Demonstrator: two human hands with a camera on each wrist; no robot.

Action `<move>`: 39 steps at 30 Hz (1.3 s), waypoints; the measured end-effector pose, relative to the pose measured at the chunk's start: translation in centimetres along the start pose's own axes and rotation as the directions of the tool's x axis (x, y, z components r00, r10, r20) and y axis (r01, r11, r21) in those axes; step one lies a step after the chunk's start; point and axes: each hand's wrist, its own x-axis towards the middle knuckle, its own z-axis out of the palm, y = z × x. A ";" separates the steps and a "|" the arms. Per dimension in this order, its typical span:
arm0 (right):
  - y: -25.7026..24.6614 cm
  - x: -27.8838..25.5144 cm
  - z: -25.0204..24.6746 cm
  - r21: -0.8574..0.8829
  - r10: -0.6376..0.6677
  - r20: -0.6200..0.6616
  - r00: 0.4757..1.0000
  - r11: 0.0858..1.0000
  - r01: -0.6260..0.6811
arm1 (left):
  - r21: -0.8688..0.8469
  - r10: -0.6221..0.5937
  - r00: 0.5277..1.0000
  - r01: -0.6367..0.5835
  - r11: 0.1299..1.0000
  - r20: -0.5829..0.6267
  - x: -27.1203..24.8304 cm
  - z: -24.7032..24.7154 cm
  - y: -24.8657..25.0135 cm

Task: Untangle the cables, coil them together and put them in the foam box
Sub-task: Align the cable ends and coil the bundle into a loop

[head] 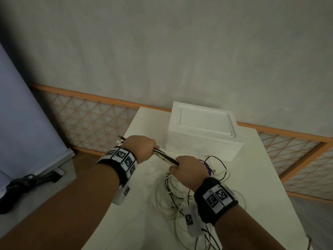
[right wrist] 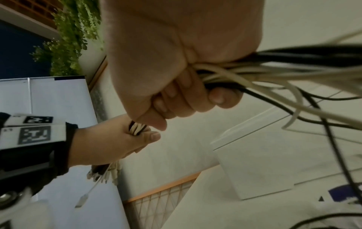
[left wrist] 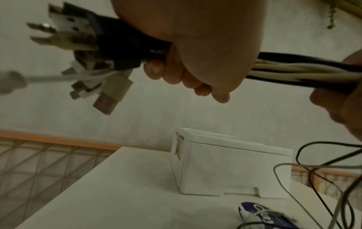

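Note:
A bundle of black and white cables (head: pixel 164 156) stretches taut between both hands above the white table (head: pixel 137 204). My left hand (head: pixel 142 147) grips the bundle near its plug ends (left wrist: pixel 82 51), which fan out past the fist. My right hand (head: pixel 189 169) grips the same bundle (right wrist: pixel 225 72) a short way along. The loose remainder lies in tangled loops (head: pixel 180 195) on the table under my right wrist. The white foam box (head: pixel 201 131) stands behind the hands with its lid on.
A small blue and white packet (left wrist: pixel 266 215) lies on the table near the box, among cable loops. An orange lattice rail (head: pixel 90 120) runs behind the table. A pale blue panel (head: pixel 23 127) and dark gear on the floor sit at the left.

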 end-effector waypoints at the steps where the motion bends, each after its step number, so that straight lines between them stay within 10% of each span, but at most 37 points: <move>1: 0.3 0.0 -0.1 -0.002 -0.010 -0.001 1.000 1.000 0.010 | -0.008 -0.004 1.000 0.004 1.000 -0.011 0.0 -0.2 -0.2; 7: 2.3 -1.8 0.1 -0.013 0.056 -0.034 0.998 0.998 -0.057 | -0.021 -0.229 0.972 0.228 0.973 -0.053 -0.7 -0.9 -5.9; 16: 3.7 -1.0 -3.0 -0.381 0.179 -0.021 0.984 0.908 -0.174 | -0.044 -0.157 0.987 0.155 0.987 -0.043 -1.0 -0.2 -1.8; 21: -3.6 0.9 -1.5 -0.335 -0.124 -0.140 0.982 0.939 0.070 | 0.038 0.009 0.992 -0.004 0.999 -0.123 -0.6 -2.0 2.8; 32: 1.8 -0.2 2.2 0.168 -0.037 -0.023 0.999 0.985 0.041 | -0.008 -0.132 0.989 0.131 0.991 -0.066 -1.2 0.4 -2.3; 39: 1.7 -0.5 2.1 -0.056 -0.092 -0.034 0.995 0.994 0.090 | -0.116 -0.120 0.993 0.119 0.986 0.003 -1.9 3.8 -3.1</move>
